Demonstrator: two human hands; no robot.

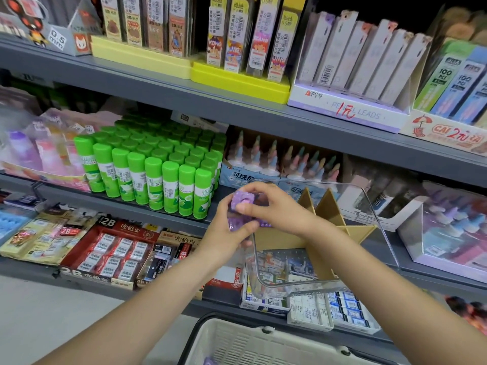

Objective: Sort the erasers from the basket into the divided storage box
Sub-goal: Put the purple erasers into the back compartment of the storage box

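**Fig. 1. Both hands on purple erasers at the mouth of the divided box**

My left hand [232,225] and right hand [274,206] meet in front of the middle shelf, just left of the clear storage box [379,222]. The box stands tilted on the lower shelf, its open mouth toward me; its transparent rim runs from behind my right hand out to the right. Inside, tan cardboard dividers [326,206] cross to form compartments, and the ones I can see into hold nothing. My right forearm lies over the box's near left corner.

Below, the white slotted basket [237,343] sits at the bottom edge, its dark rim just under my forearms; one purple piece [210,362] shows at its floor. Grey floor lies open to the left.

Legible writing: "2B" on the red eraser carton [105,248]; "PENCIL LEADS" with a red handwritten price on the lilac tray [350,111]; "0.5 mm" on a card [56,39] top left. Green glue sticks [147,167] fill the shelf behind my hands.

The purple erasers [242,201] are small, glossy, wrapped blocks. My left fingers curl round a lower cluster; my right thumb and fingertips pinch the top one.
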